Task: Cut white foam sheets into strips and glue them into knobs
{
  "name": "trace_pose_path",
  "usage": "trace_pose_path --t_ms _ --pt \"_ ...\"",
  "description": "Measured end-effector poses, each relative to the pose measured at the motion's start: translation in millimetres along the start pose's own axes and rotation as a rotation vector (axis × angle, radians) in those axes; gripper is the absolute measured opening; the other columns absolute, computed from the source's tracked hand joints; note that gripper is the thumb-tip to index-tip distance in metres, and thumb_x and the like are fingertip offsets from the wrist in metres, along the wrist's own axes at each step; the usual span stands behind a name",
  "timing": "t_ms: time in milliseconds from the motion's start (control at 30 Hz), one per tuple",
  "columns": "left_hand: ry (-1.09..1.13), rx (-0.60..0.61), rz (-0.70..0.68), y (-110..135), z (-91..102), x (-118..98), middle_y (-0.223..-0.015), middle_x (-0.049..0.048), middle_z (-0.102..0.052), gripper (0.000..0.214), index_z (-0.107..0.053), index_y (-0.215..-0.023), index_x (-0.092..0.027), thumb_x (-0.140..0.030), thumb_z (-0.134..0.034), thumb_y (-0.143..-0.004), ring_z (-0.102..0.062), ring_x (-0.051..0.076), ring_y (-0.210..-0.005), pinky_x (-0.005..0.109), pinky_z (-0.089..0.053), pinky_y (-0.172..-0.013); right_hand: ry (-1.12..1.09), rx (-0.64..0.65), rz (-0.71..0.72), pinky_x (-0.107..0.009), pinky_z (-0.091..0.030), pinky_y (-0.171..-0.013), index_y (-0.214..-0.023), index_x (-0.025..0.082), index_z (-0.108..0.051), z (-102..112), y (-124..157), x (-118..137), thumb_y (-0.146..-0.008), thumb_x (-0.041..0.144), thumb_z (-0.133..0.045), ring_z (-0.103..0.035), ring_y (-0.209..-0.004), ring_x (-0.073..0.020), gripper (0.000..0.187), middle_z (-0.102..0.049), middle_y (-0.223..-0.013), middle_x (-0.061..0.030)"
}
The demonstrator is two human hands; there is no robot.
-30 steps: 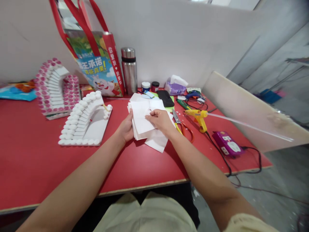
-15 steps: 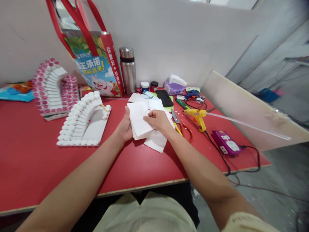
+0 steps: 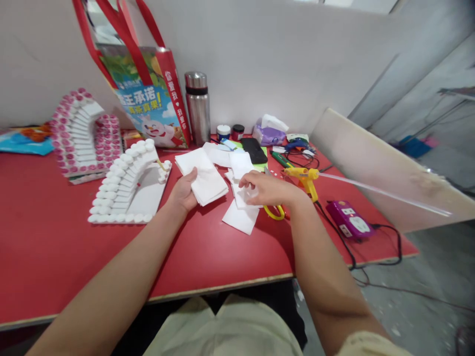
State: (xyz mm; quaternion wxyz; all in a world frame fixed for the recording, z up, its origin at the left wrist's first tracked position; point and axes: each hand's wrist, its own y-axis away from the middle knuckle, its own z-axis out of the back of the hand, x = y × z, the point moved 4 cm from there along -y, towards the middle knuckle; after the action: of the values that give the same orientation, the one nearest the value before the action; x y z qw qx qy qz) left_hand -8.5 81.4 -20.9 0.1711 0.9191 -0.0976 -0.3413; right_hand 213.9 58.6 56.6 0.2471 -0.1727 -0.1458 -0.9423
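A stack of white paper napkins (image 3: 203, 175) is gripped at its left side by my left hand (image 3: 186, 192), with the thumb on top and the stack tilted above the table. My right hand (image 3: 265, 188) is apart from that stack, its fingers bent and spread over loose white sheets (image 3: 241, 217). Nothing shows between its thumb and fingers. Under and beside my right hand, the scissors (image 3: 273, 212) are partly hidden, with a yellow handle loop showing.
On the red table (image 3: 222, 257), a white staircase model (image 3: 128, 185) and a pink-and-white one (image 3: 83, 136) stand at left. Behind are a printed bag (image 3: 152, 109) and steel flask (image 3: 198, 109). A yellow glue gun (image 3: 306, 180) and purple power strip (image 3: 349, 220) lie at right.
My left hand has shifted the napkin stack left and turned it. My right hand has left the stack, moved right over the loose sheets, and its fingers have spread.
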Motion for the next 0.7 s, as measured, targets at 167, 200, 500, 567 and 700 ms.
trace_pose_path --t_ms 167,200,500,567,700 --pt "0.007 0.004 0.031 0.6 -1.0 4.2 -0.123 0.0219 -0.076 0.049 -0.052 -0.150 -0.003 -0.023 -0.047 -0.106 -0.073 0.033 -0.120 0.052 -0.049 -0.116 0.066 0.133 -0.006 -0.030 -0.049 -0.088 -0.134 0.022 -0.061 -12.0 -0.1 12.4 -0.074 0.024 -0.077 -0.062 -0.115 -0.0279 0.061 -0.058 -0.132 -0.0118" --pt "0.006 0.000 0.030 0.7 -1.0 4.2 -0.124 0.0220 -0.076 0.050 -0.051 -0.151 -0.003 -0.023 -0.047 -0.106 -0.073 0.032 -0.120 0.052 -0.049 -0.116 0.078 0.127 -0.001 -0.030 -0.049 -0.086 -0.133 0.022 -0.061 -13.7 -1.2 15.4 -0.075 0.023 -0.076 -0.062 -0.115 -0.0281 0.060 -0.058 -0.132 -0.0122" --pt "-0.024 0.048 0.072 -2.5 2.9 4.6 -0.128 0.0216 -0.074 0.050 -0.051 -0.151 -0.003 -0.026 -0.047 -0.106 -0.072 0.031 -0.122 0.051 -0.047 -0.118 0.188 0.022 0.163 -0.030 -0.042 -0.080 -0.110 0.020 -0.078 -28.9 -19.5 23.8 -0.081 0.004 -0.059 -0.063 -0.098 -0.0231 0.039 -0.069 -0.103 -0.0087" --pt "-0.032 0.057 0.084 -3.5 4.4 4.8 -0.128 0.0213 -0.075 0.050 -0.053 -0.150 -0.004 -0.027 -0.047 -0.106 -0.072 0.031 -0.122 0.052 -0.046 -0.119 0.151 -0.038 0.178 -0.030 -0.042 -0.081 -0.100 0.019 -0.080 -27.5 -20.4 22.2 -0.081 0.003 -0.058 -0.063 -0.097 -0.0220 0.034 -0.070 -0.098 -0.0081" --pt "-0.036 0.084 0.066 -3.1 4.6 4.2 -0.126 0.0214 -0.076 0.050 -0.055 -0.148 -0.002 -0.030 -0.045 -0.107 -0.071 0.033 -0.123 0.056 -0.044 -0.119 -0.193 -0.318 0.221 -0.029 -0.043 -0.074 -0.095 0.016 -0.079 -10.1 -16.3 15.8 -0.083 0.010 -0.058 -0.058 -0.077 -0.0155 0.025 -0.070 -0.091 -0.0055"
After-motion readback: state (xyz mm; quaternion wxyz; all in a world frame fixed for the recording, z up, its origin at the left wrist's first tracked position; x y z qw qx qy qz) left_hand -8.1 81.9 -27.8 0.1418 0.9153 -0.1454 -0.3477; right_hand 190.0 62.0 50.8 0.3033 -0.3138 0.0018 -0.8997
